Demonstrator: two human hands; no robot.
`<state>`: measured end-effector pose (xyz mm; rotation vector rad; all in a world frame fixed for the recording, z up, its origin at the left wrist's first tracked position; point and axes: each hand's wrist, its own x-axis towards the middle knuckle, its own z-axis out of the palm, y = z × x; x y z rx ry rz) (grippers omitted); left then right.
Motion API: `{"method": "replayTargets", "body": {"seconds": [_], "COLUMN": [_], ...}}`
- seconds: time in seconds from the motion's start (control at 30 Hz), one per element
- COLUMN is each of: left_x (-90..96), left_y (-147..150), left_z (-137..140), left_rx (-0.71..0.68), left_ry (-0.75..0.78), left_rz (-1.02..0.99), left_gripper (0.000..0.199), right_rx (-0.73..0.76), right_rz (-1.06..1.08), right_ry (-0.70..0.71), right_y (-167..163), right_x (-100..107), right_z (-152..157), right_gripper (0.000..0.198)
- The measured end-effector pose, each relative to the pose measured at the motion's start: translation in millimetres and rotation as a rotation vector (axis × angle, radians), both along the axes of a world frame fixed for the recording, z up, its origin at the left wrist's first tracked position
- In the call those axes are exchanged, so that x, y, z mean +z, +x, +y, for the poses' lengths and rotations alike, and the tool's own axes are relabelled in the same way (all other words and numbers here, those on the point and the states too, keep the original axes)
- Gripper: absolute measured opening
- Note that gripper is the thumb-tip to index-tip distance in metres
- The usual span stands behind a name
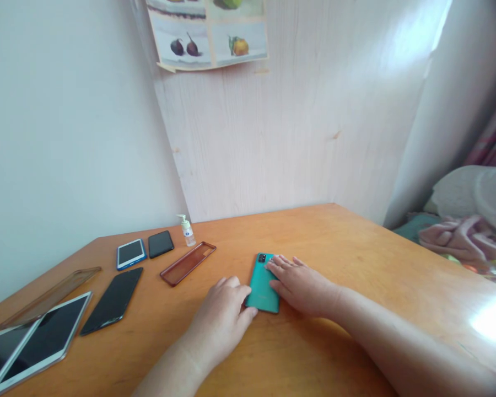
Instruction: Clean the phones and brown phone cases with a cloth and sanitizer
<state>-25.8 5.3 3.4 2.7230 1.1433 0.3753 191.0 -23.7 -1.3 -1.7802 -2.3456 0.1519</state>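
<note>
Left grip [224, 310] and right grip [301, 284] touch a glossy, oblong phone [261, 286].

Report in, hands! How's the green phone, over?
Left hand at green phone, lower left; right hand on its back. Phone flat, camera side up. Reddish case nearby, not blocking.

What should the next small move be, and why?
Perhaps close the left hand on the lower left corner of the teal smartphone: its thumb lies at that corner, and the right hand rests over the smartphone's right side, likely steadying it.
</note>
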Motion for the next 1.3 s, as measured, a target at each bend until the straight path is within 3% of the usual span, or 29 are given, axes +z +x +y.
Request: {"method": "replayTargets", "body": {"seconds": [0.07, 0.2, 0.27, 0.47, 0.7, 0.9, 1.07, 1.23, 1.3], "left_x": [2.4, 8.1, 9.9, 9.9, 9.7, 4.2, 5.1, 7.6, 9.7], "left_y": [1, 3, 4, 6, 10, 8, 8, 8, 9], "left_z": [-3, -8, -10, -14, -15, -13, -11, -12, -13], "left_rx": [-0.012, -0.029, -0.041, -0.087, -0.114, -0.142, -0.150, -0.130, -0.134], "left_ry": [0.005, 0.003, 0.002, 0.004, -0.033, -0.086, -0.161, -0.152, -0.154], "left_rz": [0.008, 0.045, 0.055, 0.028, -0.027, -0.068, -0.043, -0.058, -0.041], "left_gripper": [0.011, 0.011, 0.011, 0.011, 0.004, 0.022, 0.016, 0.024, 0.020], "right_rx": [-0.039, 0.242, 0.298, -0.060, 0.253, -0.070, 0.188, -0.015, 0.018], "right_rz": [-0.015, 0.071, 0.103, 0.067, 0.135, 0.079, 0.094, 0.062, 0.069], "right_ry": [0.006, 0.026, 0.010, -0.009, 0.027, 0.028, 0.000, 0.003, 0.008], "right_y": [3, -5, -5, 8, 1, 13, 8, 10, 7], "right_x": [-3, 0, -1, -11, -5, -15, -13, -11, -10], "right_z": [4, -5, -6, 12, 6, 19, 16, 19, 18], "right_gripper": [0.051, 0.045, 0.046, 0.053, 0.044, 0.052, 0.050, 0.053, 0.052]}}
